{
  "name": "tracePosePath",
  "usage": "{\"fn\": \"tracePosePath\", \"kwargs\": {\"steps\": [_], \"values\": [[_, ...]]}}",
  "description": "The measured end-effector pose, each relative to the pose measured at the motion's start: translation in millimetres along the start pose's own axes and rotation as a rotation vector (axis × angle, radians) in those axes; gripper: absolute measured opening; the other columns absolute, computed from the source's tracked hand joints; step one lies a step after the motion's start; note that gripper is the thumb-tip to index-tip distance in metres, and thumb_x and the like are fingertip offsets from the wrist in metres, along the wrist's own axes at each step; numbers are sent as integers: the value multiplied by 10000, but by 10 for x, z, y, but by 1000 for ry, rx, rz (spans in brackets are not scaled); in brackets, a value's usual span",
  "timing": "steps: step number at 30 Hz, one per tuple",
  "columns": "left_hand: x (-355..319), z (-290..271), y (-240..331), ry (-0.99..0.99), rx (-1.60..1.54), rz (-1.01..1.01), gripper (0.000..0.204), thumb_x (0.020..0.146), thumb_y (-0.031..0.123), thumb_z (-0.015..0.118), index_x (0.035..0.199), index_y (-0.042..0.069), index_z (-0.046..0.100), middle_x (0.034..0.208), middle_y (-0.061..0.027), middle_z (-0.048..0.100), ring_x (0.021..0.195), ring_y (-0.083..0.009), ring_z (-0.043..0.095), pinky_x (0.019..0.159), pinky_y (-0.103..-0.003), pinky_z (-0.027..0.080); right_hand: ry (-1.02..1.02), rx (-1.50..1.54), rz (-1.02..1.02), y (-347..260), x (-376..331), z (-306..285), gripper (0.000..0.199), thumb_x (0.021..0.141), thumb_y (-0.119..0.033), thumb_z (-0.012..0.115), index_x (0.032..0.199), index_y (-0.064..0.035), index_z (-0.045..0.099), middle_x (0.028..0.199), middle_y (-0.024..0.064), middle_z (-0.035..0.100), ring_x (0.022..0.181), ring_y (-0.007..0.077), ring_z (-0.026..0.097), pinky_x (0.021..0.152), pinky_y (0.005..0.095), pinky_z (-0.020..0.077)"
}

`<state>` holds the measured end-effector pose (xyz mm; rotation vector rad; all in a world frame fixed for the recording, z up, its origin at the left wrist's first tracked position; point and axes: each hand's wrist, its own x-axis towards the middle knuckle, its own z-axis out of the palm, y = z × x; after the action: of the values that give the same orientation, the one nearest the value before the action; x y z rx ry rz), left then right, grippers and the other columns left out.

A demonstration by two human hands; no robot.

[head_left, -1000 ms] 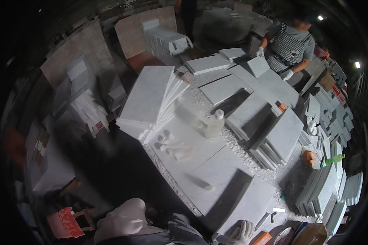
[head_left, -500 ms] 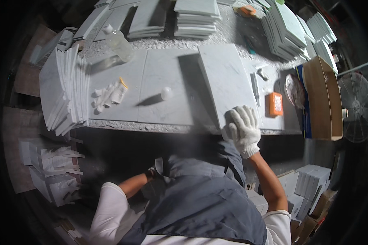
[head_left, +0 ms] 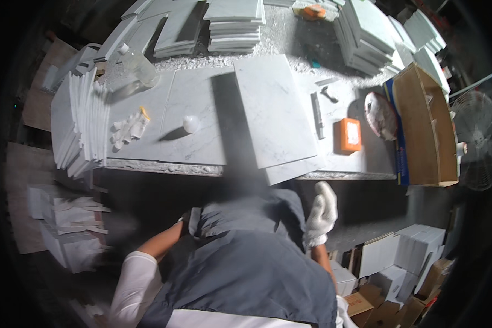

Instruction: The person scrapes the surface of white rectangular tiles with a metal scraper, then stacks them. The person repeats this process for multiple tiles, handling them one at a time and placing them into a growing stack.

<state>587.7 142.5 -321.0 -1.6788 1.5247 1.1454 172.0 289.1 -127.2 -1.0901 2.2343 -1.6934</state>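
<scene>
My right hand [head_left: 321, 213], in a white knit glove, hangs just off the front edge of the workbench with its fingers stretched out and nothing in them. Beyond it lies a white marble-like slab [head_left: 276, 112] with grey veins. From under that slab, the corner of a lower slab [head_left: 292, 170] juts past the bench edge, apart from my glove. My left arm [head_left: 164, 240] bends in beside the grey apron [head_left: 246, 273]; the fingers of that hand are hidden by the cloth and dark shadow.
A roundish white object [head_left: 191, 124], a crumpled glove [head_left: 130, 131] and a clear bottle [head_left: 139, 65] are on the bench. Upright slabs [head_left: 79, 120] line its left end. An orange box [head_left: 350, 135], a cardboard box [head_left: 418, 123] and a fan [head_left: 475, 131] are at the right.
My right hand has come off the slab's near corner and drawn back toward my body. The lower slab's corner now shows beneath the upper one. The whole view has shifted slightly.
</scene>
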Motion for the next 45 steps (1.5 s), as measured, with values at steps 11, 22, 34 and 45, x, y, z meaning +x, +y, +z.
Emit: {"fn": "tracePosePath", "kwargs": {"steps": [11,22,34,45], "values": [[-2111,-1491,1859,648,523,1233,186,877,305,710,886,121,734,924,-73,725,873,-309,711,744,-427,566,-69,-114,47,14,622,259,438,973,-155,695,1357,41,618,1274,189,671,1167,266,660,1035,350,495],[-1736,-1296,3120,1012,437,1443,441,967,451,590,1264,140,687,1329,-83,638,1328,-276,517,1191,-463,322,-139,-151,73,-59,478,211,395,960,-57,682,1337,49,625,1166,158,693,1115,241,671,986,336,512],[-1723,-1341,4322,632,1265,998,863,993,672,282,1562,28,359,1642,-235,313,1538,-360,276,1266,-479,152,-187,-28,39,-53,279,123,447,919,-66,714,1344,30,615,1209,175,684,1078,283,676,980,358,518],[-2043,-744,3077,826,87,1558,361,1026,370,591,1110,43,716,1125,-130,709,1108,-320,669,1045,-490,500,323,159,279,393,1082,-608,394,1009,-89,654,1375,39,582,1308,150,645,1171,200,624,1023,315,503]]}}
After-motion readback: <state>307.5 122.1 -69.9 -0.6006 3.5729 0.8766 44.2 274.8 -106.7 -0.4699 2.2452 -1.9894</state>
